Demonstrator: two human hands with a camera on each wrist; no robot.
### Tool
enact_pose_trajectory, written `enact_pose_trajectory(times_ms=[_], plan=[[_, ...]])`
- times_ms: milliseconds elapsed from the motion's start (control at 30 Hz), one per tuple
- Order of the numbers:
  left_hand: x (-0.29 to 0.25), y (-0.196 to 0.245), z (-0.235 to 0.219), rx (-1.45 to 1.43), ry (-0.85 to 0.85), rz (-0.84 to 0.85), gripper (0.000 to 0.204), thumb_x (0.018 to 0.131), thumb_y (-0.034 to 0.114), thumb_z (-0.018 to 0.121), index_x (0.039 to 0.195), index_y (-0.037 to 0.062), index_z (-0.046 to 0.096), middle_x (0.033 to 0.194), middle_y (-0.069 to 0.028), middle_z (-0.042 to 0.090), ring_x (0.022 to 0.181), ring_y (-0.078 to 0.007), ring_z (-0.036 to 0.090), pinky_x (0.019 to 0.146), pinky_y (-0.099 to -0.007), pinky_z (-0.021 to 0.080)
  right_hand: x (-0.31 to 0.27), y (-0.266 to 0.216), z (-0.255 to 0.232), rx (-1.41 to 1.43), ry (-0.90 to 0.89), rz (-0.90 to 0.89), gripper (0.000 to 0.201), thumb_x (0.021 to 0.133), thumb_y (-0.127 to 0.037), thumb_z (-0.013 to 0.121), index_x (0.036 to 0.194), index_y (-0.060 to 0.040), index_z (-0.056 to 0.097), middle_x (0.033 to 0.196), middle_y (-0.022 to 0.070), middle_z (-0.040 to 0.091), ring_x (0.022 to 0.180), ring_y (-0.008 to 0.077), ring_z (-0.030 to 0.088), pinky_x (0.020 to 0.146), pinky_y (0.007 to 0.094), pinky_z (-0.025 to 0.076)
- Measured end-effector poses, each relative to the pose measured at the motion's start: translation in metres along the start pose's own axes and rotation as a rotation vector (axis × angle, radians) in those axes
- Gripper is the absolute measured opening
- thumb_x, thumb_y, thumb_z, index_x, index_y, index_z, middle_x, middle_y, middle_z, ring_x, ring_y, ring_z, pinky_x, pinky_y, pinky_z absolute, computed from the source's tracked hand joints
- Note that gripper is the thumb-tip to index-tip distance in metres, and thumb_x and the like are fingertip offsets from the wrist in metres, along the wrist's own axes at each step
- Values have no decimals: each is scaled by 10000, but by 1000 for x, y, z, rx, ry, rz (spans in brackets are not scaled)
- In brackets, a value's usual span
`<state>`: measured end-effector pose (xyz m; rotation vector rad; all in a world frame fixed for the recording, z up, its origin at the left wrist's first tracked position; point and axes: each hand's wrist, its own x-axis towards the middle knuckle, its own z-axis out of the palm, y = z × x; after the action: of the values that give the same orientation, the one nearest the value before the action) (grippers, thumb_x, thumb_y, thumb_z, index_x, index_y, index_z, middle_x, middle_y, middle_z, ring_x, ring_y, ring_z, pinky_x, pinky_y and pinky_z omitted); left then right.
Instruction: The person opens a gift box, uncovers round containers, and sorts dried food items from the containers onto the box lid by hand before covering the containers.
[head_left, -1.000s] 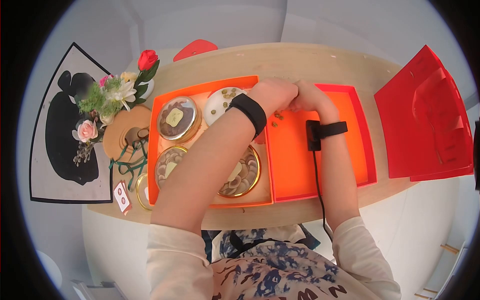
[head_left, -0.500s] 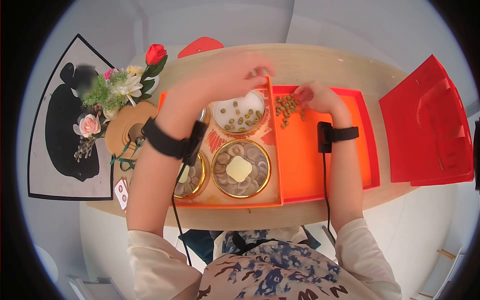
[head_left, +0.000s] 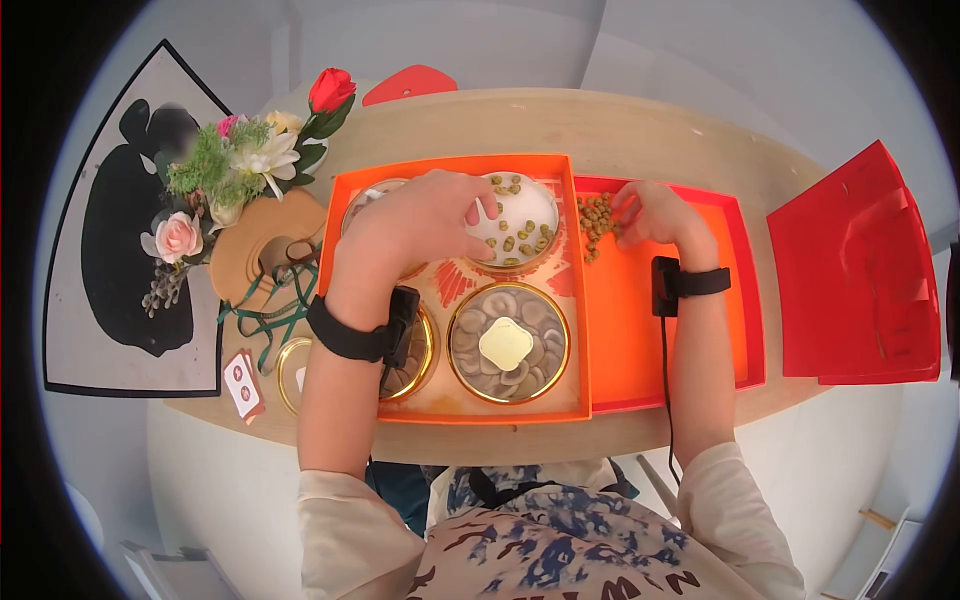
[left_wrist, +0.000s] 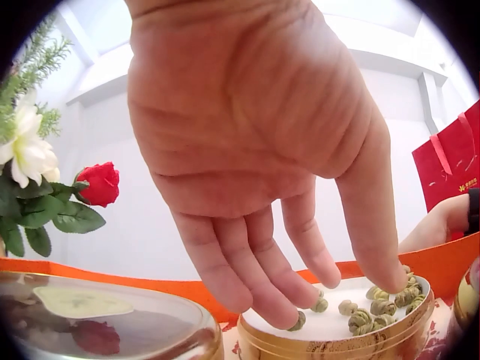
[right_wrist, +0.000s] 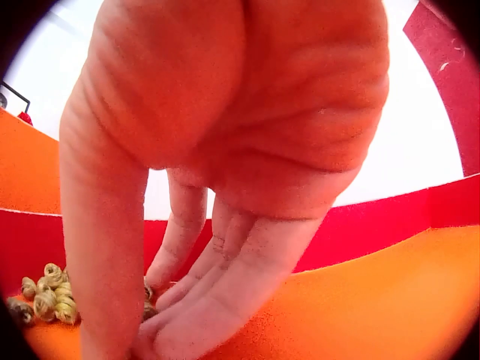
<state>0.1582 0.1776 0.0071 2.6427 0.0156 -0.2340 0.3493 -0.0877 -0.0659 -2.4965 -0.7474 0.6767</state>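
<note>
My left hand [head_left: 425,220] is over the near-left side of a round white-topped container [head_left: 525,210] holding scattered green curled pieces. In the left wrist view, the left fingers hang spread; fingertips [left_wrist: 281,311] are at the pieces [left_wrist: 364,322], contact unclear. My right hand [head_left: 665,215] is low in the orange-floored red tray [head_left: 690,330], its fingers bent and apart beside a heap of green pieces [head_left: 597,222]. From the right wrist, a few pieces show by the fingertips [right_wrist: 180,337], others [right_wrist: 49,296] lie left of the thumb; a hold cannot be made out.
The orange box [head_left: 480,413] also holds lidded round tins [head_left: 508,345]. On the left are flowers [head_left: 265,160], a tan round object with green ribbon [head_left: 235,255], small cards [head_left: 242,385] and a black-and-white panel [head_left: 125,250]. Red bags [head_left: 850,280] stand at right.
The hands were together above the boxes, then parted. My left hand swung left and has come down over the white-topped container; my right hand stays beside the heap, its fingers closer to the pieces.
</note>
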Motion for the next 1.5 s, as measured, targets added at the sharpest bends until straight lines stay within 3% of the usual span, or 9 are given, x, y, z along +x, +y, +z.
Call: enact_pose_trajectory(times_ms=[267,333,367,433,567,667,867,1067,1500], plan=[[-5,1,6,45,96,27,431,739,258,815,1120,142,650,1020,-59,637,923,-208,638,835,-347,518,-1,-10,1,50,135,-79,384,729,-78,831,1080,-36,681,942,96,714,866,209,680,773,359,549],[-9,0,9,65,160,49,446,744,257,811,1143,138,651,1037,-60,638,932,-215,641,840,-355,518,-5,-24,1,83,368,-233,280,814,-92,780,1080,-54,699,920,89,712,837,198,675,751,356,543],[-10,0,10,91,225,74,462,748,257,806,1167,135,653,1055,-61,639,940,-222,645,846,-363,518,-8,-34,2,83,365,-233,280,814,-92,780,1080,-54,699,920,89,712,837,198,675,751,356,543],[-10,-2,12,79,234,83,462,757,254,800,1178,128,659,1075,-65,640,956,-233,648,856,-376,518,-16,-56,7,87,476,-503,217,854,-84,739,1067,-51,718,899,90,708,825,200,678,746,358,543],[-10,0,11,113,185,110,433,786,248,783,1179,98,683,1121,-87,644,996,-270,648,881,-402,517,-30,-84,21,175,340,-653,206,855,-77,724,1059,-51,733,941,102,708,871,235,678,782,370,542],[-11,-1,15,98,194,113,384,818,221,760,1166,73,692,1130,-98,644,996,-290,644,879,-403,518,-34,-89,27,-8,225,-721,192,869,-56,684,1054,-41,736,1044,121,698,973,300,645,870,385,518],[-7,-9,20,111,198,168,336,853,155,726,1153,11,688,1109,-112,656,980,-279,648,856,-396,524,-38,-88,31,-195,254,-767,196,859,-82,687,1043,-53,749,1038,109,691,993,281,608,952,397,442],[-5,-11,23,50,179,187,359,834,172,748,1144,2,688,1035,-141,671,887,-252,661,808,-381,534,-42,-89,31,-252,198,-779,271,830,-183,725,1070,-60,759,1037,115,692,940,255,617,938,364,416],[-5,-5,21,-59,56,160,419,790,157,781,1172,20,675,962,-140,676,834,-238,678,763,-366,536,-46,-94,35,-240,50,-774,310,801,-116,785,1102,-72,722,1034,83,671,937,258,605,883,368,391]])
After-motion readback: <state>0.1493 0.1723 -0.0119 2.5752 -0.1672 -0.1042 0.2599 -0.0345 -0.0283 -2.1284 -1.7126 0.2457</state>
